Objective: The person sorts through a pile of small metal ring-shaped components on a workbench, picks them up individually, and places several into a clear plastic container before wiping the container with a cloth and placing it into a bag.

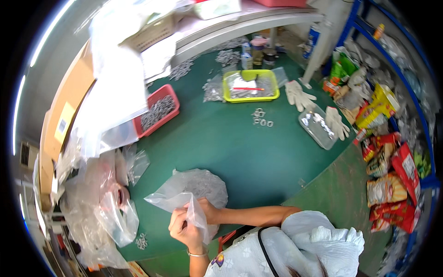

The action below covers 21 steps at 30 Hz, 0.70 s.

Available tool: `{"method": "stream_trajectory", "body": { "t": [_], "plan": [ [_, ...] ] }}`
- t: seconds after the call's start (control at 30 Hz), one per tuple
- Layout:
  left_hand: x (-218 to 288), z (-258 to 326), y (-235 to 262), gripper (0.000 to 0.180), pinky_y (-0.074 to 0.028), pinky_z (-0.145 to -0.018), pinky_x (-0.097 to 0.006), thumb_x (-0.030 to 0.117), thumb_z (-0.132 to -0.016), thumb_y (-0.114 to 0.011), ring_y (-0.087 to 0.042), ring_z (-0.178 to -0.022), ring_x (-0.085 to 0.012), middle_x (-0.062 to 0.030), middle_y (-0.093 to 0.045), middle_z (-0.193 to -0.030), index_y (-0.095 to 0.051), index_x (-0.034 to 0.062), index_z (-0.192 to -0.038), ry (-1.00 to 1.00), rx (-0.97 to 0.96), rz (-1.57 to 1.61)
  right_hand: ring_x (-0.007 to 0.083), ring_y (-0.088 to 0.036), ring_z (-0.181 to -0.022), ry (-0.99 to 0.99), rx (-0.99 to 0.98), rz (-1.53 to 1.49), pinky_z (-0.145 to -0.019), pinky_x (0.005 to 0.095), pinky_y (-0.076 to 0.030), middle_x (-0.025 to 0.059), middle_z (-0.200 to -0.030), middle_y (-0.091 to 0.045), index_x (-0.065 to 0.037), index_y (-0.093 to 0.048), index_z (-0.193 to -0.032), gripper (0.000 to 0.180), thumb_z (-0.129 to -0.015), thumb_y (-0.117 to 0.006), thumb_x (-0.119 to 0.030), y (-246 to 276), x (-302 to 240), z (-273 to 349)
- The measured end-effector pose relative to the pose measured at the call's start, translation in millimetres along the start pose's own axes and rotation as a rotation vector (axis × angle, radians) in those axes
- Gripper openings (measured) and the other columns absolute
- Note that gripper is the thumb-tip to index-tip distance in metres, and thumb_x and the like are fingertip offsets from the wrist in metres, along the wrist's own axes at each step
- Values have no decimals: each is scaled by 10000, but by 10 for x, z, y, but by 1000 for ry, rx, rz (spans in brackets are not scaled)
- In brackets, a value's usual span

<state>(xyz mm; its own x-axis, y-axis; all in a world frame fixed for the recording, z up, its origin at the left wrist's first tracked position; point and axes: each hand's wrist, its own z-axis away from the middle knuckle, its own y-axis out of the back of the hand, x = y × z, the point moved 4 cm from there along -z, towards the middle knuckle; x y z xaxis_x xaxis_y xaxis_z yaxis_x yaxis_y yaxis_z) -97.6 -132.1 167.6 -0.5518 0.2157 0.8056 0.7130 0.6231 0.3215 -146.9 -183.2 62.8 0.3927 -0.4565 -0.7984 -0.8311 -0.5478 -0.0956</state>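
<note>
A clear plastic bag (196,182) filled with small greyish parts lies at the near edge of the green table, its mouth gathered toward the lower left. My left hand (185,227), with a bracelet at the wrist, is closed on the film of the bag's mouth. Right beside it, my right hand (210,211) grips the bag's neck; its fingers are partly hidden by the film. At the lower left of the table, near the bag, is a small pile of grey ring-like pieces (141,241).
A red bin (173,94) of grey parts stands at the left. Farther back sits a yellow-green tray (251,98) with a red pen. Loose rings (263,123), white gloves (298,95) and a clear tray (325,142) lie rightward. Plastic bags (78,207) crowd the left; a blue rack (431,180) stands right.
</note>
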Motion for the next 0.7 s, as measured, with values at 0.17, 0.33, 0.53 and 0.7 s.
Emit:
{"method": "stream_trajectory", "body": {
  "t": [0.17,0.33,0.53,0.7],
  "plan": [
    [579,-90,-331,124,-490,-632,-318,-123,-604,-641,-496,-562,-176,-98,-536,-614,-560,-56,-668,-196,-83,195,311,-633,-733,125,259,93,-621,364,-496,165,-833,-629,17,-585,-920,241,-728,-637,-119,463,-721,-129],
    [1232,112,-900,134,-531,-699,-399,-112,-591,-663,-511,-570,-198,-105,-540,-620,-563,-57,-661,-326,-259,414,295,-633,-720,139,352,204,-594,344,-493,145,-835,-633,18,-579,-927,265,-717,-648,-129,1252,-1432,75],
    [2420,733,-1667,139,-505,-629,-345,-81,-617,-665,-502,-563,-182,-91,-534,-621,-536,-42,-650,-601,-485,733,257,-641,-738,145,491,246,-606,318,-497,118,-837,-637,11,-578,-931,289,-694,-668,-129,2233,-2019,912],
    [3457,1507,-2534,199,-532,-744,-427,-182,-563,-522,-587,-653,-271,-142,-580,-693,-588,-77,-719,-595,-723,950,187,-623,-794,71,834,424,-655,296,-494,68,-865,-629,-13,-575,-946,248,-745,-654,-135,3152,-2933,1935]
  ]
}}
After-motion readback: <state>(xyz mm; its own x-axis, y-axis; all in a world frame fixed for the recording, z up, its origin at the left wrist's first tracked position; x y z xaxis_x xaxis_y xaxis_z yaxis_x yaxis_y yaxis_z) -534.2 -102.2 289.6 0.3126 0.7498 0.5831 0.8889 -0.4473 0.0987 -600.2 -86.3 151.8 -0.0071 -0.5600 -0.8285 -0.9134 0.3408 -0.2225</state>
